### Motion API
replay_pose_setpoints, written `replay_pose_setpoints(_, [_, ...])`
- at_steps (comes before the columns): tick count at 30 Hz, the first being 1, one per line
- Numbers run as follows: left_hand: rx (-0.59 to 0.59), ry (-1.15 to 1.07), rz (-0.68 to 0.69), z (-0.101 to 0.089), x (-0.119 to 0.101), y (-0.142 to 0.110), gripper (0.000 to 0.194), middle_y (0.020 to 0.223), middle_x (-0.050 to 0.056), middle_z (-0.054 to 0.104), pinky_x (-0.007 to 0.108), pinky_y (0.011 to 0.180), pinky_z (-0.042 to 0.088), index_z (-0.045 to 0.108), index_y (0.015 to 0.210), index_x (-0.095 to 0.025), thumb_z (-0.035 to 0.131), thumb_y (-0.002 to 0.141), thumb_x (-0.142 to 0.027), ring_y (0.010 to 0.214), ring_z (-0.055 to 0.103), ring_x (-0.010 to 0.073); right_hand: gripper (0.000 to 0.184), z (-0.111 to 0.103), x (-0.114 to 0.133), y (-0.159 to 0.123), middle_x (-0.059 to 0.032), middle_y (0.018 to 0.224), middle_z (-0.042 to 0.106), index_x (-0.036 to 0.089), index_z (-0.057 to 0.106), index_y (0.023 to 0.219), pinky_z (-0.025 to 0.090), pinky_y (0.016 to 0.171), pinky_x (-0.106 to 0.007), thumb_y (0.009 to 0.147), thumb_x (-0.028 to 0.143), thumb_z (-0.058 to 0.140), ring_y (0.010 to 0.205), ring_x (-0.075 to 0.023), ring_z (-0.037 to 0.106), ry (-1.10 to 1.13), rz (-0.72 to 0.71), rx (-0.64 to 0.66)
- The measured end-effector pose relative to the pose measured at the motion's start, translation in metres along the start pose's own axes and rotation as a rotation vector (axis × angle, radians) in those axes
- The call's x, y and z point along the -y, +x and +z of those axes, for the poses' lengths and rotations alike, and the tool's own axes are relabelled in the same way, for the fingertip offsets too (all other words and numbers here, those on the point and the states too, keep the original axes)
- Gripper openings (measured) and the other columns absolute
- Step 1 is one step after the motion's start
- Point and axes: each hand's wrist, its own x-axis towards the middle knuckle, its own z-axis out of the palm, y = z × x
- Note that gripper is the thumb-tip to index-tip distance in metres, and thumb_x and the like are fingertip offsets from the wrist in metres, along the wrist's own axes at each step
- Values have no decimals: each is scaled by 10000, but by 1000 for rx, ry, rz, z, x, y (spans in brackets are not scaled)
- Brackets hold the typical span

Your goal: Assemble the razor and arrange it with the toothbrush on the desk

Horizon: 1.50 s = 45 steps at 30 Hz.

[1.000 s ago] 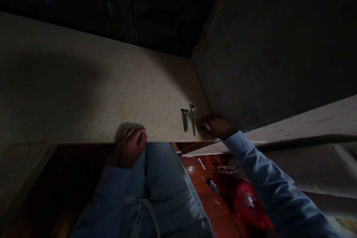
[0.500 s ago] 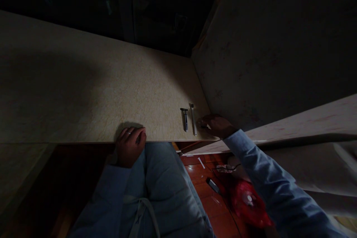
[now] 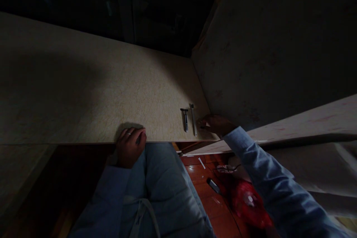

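A razor (image 3: 185,119) with a dark head lies on the pale stone-patterned tabletop (image 3: 134,81). Just to its right is a slim toothbrush (image 3: 194,121), its dark bristle end pointing away from me. My right hand (image 3: 219,124) rests at the tabletop's right end, close beside the toothbrush but apart from it. Its fingers are bent together low over the surface; shadow hides whatever they may hold. My left hand (image 3: 130,145), wearing a ring, lies on the front edge with fingers curled in and nothing visible in them.
A patterned wall (image 3: 251,93) borders the tabletop on the right, and a dark window (image 3: 92,7) lies behind it. My legs (image 3: 164,178) are under the front edge. On the red floor are a grey-black object (image 3: 213,185) and a red plastic bag (image 3: 249,202).
Hardly anything differs. Both hands keep their places, and the razor and toothbrush lie as before.
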Motion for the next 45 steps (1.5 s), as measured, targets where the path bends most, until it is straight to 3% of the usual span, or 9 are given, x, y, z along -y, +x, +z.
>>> replay_pose_setpoints(19, [8,2,-7,-1,-1,2,155,792,48,755,347,786,507,729,843,-198,594,919,-207,743,659,216,215,0,5,-6,-117,1238,742,193,779,1074,532,985,-340,890,204,670,1140,-266,699,1,-72,-59])
replay_pose_setpoints(27, [12,-8,-20,-1,-1,1,149,800,62,759,361,770,514,731,848,-192,598,914,-207,755,670,231,213,5,2,-7,-92,1242,750,207,794,1068,541,1001,-323,918,184,644,1146,-246,710,123,-95,-77])
replay_pose_setpoints(36, [14,-2,-20,-1,-2,1,151,799,58,757,348,761,509,735,854,-200,595,913,-206,751,662,225,211,13,1,-8,-74,1197,771,216,812,1005,569,955,-320,874,129,670,1087,-243,736,189,-69,-136])
replay_pose_setpoints(45, [50,-17,-64,0,0,-2,178,813,62,761,367,774,518,742,859,-215,575,918,-238,781,667,240,191,26,0,-5,-38,1141,787,238,817,818,579,903,-304,801,76,715,1035,-236,750,261,71,-219])
